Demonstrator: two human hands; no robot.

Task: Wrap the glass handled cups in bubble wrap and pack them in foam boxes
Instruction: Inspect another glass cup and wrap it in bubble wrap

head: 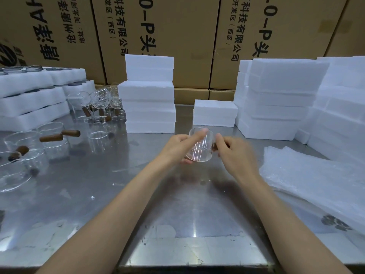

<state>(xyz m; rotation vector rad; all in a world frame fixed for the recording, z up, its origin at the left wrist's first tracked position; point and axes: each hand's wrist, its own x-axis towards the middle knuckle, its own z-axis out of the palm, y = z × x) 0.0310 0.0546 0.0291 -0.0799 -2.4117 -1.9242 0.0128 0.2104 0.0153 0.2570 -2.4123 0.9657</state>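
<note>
**Glass cup held in both hands above the desk**

A person held one clear glass cup (200,144) in the air over the middle of the steel desk (110,196), the cup tipped on its side. The left hand (176,149) cradled it from the left, thumb underneath and a finger laid along the top of the glass. The right hand (236,153) curled its fingers around what seemed to be the cup's brown handle (214,148), though blur made that hard to confirm.

A stack of bubble wrap sheets (316,180) lay flat on the desk just right of the right forearm. More glass cups with wooden handles (59,135) stood and lay crowded on the left side of the desk. Behind them sat open foam trays (31,95) in layers. Closed foam boxes (149,95) were piled behind the hands, one small pair (215,113) stood alone beside them, and a taller bank (280,99) filled the right. Printed cardboard cartons (177,36) formed the wall at the back.
</note>
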